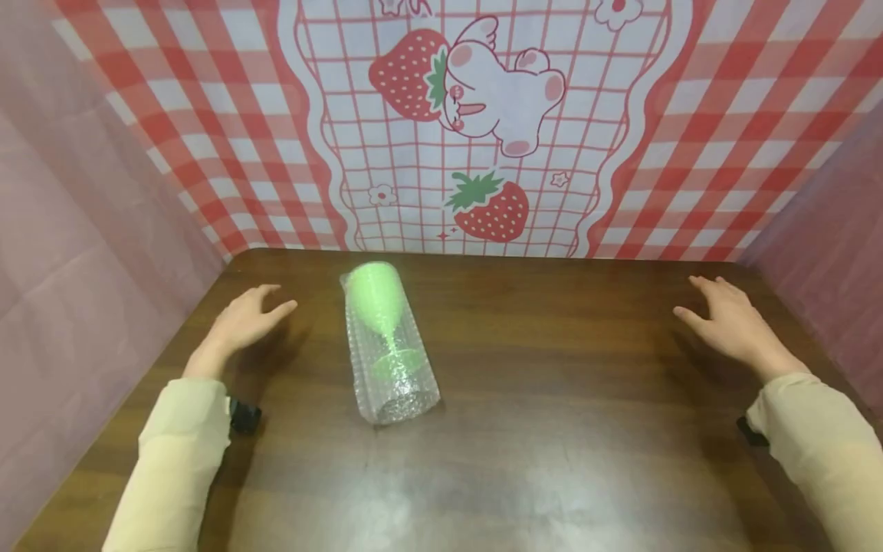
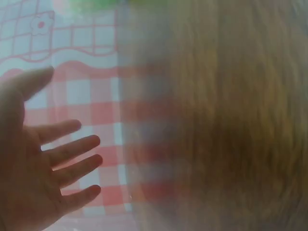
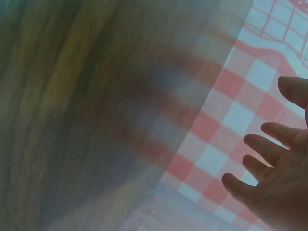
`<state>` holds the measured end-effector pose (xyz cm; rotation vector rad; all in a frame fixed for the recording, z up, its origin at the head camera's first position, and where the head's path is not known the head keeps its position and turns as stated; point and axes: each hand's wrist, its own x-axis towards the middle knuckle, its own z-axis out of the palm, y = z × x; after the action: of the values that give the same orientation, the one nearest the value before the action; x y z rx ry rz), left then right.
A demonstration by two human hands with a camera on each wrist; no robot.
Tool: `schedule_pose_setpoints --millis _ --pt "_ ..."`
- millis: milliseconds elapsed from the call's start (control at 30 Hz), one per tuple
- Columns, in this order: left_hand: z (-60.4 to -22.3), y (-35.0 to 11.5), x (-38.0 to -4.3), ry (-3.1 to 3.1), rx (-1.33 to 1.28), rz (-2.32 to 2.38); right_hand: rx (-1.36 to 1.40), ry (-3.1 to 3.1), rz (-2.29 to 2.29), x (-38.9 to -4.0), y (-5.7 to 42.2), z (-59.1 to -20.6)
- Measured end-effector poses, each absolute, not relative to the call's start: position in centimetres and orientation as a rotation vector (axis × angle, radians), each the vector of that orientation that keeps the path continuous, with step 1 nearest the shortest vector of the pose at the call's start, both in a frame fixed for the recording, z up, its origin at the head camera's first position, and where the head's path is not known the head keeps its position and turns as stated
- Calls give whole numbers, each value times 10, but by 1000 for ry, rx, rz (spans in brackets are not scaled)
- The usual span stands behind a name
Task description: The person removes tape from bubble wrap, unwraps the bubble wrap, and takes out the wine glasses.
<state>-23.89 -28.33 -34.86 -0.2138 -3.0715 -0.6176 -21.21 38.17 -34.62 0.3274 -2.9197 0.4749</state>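
A light green goblet (image 1: pixel 375 295) lies on the brown table, inside a clear bubble-wrap sleeve (image 1: pixel 407 405). Its bowl points to the back and its foot toward the front. To the left of it, my left hand (image 1: pixel 243 320) hovers over the table with fingers spread and nothing in them. My right hand (image 1: pixel 733 326) is far off at the right side, also spread and holding nothing. In the left wrist view a blurred green patch (image 2: pixel 103 5) shows at the top edge. The right wrist view shows only the hand's loose fingers (image 3: pixel 262 147), table and cloth.
The dark wooden table (image 1: pixel 538 383) reaches back to a red-and-white checked cloth (image 1: pixel 690 153) with strawberry pictures. Pink curtains (image 1: pixel 90 253) hang at both sides. A black device (image 1: pixel 244 416) sits at the left wrist, and another (image 1: pixel 752 431) at the right.
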Motion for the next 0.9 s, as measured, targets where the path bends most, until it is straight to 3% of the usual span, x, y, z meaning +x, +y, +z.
schedule_pose_setpoints --millis 300,900 --pt "-344 -270 -228 -2929 -6 -801 205 -2922 574 -207 349 -338" --pt "-345 -241 -222 -2918 -17 -1021 161 -2839 887 -204 277 -336"
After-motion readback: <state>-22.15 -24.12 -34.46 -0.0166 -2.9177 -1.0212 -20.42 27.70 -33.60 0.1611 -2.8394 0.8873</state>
